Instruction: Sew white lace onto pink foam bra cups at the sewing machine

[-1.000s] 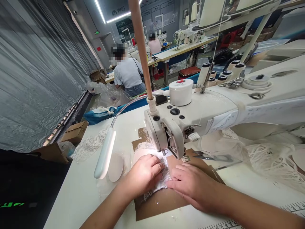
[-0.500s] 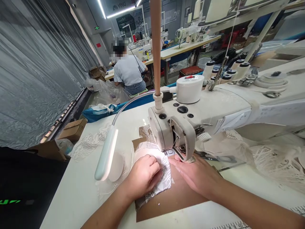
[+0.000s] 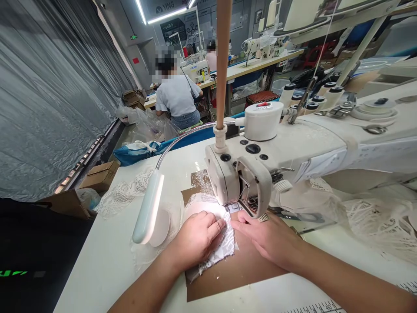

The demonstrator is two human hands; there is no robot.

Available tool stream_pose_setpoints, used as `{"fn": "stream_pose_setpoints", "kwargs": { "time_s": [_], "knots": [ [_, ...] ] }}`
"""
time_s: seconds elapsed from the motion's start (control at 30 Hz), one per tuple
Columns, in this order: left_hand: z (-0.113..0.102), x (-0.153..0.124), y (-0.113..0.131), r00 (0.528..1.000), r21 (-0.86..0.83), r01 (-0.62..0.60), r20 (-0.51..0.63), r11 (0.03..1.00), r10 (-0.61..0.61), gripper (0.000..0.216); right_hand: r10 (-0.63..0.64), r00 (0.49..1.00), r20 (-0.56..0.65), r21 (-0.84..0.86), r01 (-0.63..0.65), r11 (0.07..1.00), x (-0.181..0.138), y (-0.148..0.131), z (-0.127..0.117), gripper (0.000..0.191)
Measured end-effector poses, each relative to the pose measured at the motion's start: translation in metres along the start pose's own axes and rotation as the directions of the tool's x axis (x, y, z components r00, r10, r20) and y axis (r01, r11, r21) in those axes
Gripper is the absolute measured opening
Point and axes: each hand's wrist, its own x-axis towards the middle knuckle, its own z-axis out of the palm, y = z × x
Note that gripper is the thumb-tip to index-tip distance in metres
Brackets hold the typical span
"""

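A piece of white lace fabric [image 3: 228, 243] lies under the head of a white sewing machine [image 3: 223, 178], over a brown plate [image 3: 241, 269] on the table. My left hand [image 3: 198, 234] rests on the fabric with its fingers bent and gathered on it, the thumb pointing at the machine. My right hand [image 3: 270, 237] is at the fabric's right edge, just in front of the needle area. Its thumb and forefinger are close together there, their tips at the edge. The machine's guard partly covers the right fingers, and the needle tip is hard to make out.
A lamp [image 3: 148, 208] on a bendy metal neck stands left of my left hand. More lace [image 3: 127, 191] lies at the table's left, and pale lace [image 3: 374, 221] is heaped at the right. Scissors [image 3: 296, 214] lie behind my right hand. A person [image 3: 178, 98] sits further off.
My left thumb now stretches out over the fabric, where the hand was more curled before. The right hand has hardly moved. The whole view has shifted slightly.
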Motion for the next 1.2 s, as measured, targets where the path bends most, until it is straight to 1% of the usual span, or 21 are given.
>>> {"fn": "stream_pose_setpoints", "kwargs": {
  "time_s": [0.07,0.2,0.37,0.47,0.63,0.87,0.97,1.13,1.2],
  "knots": [
    [-0.002,0.000,-0.001,0.999,-0.015,-0.029,0.023,0.999,0.029,0.023,-0.029,1.000,0.002,-0.037,0.029,0.999,0.001,0.001,-0.001,0.048],
    [-0.005,-0.001,-0.004,0.990,-0.034,-0.118,0.068,0.992,0.120,0.024,-0.083,0.996,-0.042,-0.094,0.079,0.992,0.002,0.003,0.000,0.043],
    [-0.006,-0.003,-0.008,0.981,-0.033,-0.167,0.092,0.985,0.170,0.027,-0.101,0.993,-0.068,-0.111,0.093,0.990,0.000,0.006,0.004,0.042],
    [-0.007,-0.003,-0.008,0.981,-0.037,-0.169,0.090,0.985,0.172,0.028,-0.100,0.993,-0.067,-0.118,0.092,0.989,-0.001,0.006,0.004,0.043],
    [-0.005,-0.002,-0.009,0.986,-0.037,-0.150,0.074,0.988,0.152,0.027,-0.052,0.998,-0.031,-0.111,0.048,0.993,0.000,0.002,0.001,0.037],
    [-0.006,0.002,-0.011,0.993,-0.105,-0.113,0.006,0.988,0.114,0.028,0.090,0.996,0.010,-0.059,-0.089,0.994,0.006,-0.003,-0.005,0.039],
    [-0.008,0.004,-0.011,0.995,-0.109,-0.096,0.015,0.989,0.098,0.029,0.137,0.991,-0.001,-0.063,-0.137,0.989,0.008,-0.004,-0.006,0.037],
    [-0.009,0.003,-0.011,0.997,-0.114,-0.076,0.011,0.991,0.078,0.031,0.145,0.989,-0.038,-0.079,-0.147,0.986,0.007,-0.003,-0.001,0.046],
    [-0.009,0.003,-0.010,0.997,-0.116,-0.077,0.014,0.990,0.080,0.031,0.153,0.986,-0.064,-0.077,-0.157,0.985,0.005,-0.001,0.002,0.047]
  ]
}}
